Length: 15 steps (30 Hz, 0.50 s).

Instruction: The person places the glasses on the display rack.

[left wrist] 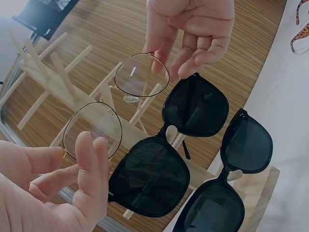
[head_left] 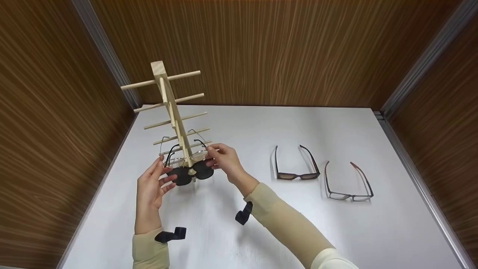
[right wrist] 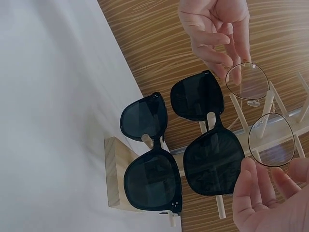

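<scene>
Both hands pinch a pair of thin wire-rimmed eyeglasses (left wrist: 141,76), one at each side by the hinge. My left hand (head_left: 151,185) is at the glasses' left end; its other fingers extend beside the dark lenses. At the opposite end is my right hand (head_left: 228,161). A wooden peg of the eyeglass stand (head_left: 158,68) shows at the bridge of the clear glasses (right wrist: 271,141). Below them on the stand hang two pairs of black sunglasses, an upper pair (right wrist: 214,162) and a lower pair (right wrist: 152,180), each with a peg at the bridge.
On the white table (head_left: 239,130), right of the stand, lie brown-tinted sunglasses (head_left: 297,176) and dark-framed clear glasses (head_left: 350,196), temples unfolded toward the back. Wood-grained panels (head_left: 261,52) enclose the table behind and at both sides. The stand's upper pegs (head_left: 185,75) stick out sideways.
</scene>
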Each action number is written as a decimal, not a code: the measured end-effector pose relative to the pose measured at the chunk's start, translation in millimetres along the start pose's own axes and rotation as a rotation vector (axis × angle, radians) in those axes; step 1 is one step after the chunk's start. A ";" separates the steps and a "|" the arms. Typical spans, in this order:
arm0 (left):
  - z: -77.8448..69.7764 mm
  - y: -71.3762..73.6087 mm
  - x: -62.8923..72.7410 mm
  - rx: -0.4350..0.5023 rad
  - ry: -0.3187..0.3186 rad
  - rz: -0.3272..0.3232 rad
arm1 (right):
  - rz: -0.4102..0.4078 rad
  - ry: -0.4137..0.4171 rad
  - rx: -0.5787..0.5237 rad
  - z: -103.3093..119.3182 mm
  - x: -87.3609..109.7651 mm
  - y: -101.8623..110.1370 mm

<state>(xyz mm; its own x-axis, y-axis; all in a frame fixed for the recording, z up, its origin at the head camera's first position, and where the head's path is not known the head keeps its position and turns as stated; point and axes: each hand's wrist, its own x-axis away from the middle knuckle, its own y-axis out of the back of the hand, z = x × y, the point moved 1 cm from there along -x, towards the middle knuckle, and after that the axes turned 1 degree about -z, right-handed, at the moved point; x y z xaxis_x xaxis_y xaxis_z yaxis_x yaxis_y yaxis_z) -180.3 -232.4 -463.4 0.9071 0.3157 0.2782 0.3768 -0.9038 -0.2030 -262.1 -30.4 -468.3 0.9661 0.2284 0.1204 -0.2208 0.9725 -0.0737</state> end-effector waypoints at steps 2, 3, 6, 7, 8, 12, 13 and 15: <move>0.7 0.4 0.8 0.003 0.002 -0.011 | 0.004 -0.008 0.000 -0.7 0.3 -0.3; 0.7 0.4 1.3 0.001 0.002 -0.016 | 0.005 -0.012 0.000 -0.9 0.6 -0.2; 0.4 1.2 3.2 -0.008 -0.005 -0.028 | 0.010 -0.013 -0.008 -0.8 1.4 0.5; 0.1 1.5 3.9 -0.011 -0.007 -0.032 | 0.013 -0.014 -0.010 -0.6 1.8 1.0; -0.2 2.1 4.6 -0.016 -0.010 -0.036 | 0.015 -0.014 -0.013 -0.4 2.3 1.6; -0.7 5.2 7.8 -0.024 -0.020 -0.052 | 0.016 -0.009 -0.024 -0.2 3.8 5.2; -0.7 5.9 8.7 -0.023 -0.020 -0.058 | 0.015 -0.011 -0.027 -0.4 4.2 6.3; -0.5 7.6 10.5 -0.030 -0.026 -0.070 | 0.009 -0.011 -0.033 -1.4 4.9 8.9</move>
<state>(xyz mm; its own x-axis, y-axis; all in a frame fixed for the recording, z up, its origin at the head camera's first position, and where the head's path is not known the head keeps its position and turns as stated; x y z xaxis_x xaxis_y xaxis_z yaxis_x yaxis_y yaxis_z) -168.0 -236.1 -461.5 0.8835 0.3857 0.2660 0.4343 -0.8872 -0.1560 -259.1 -20.7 -469.8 0.9625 0.2380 0.1305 -0.2249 0.9684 -0.1075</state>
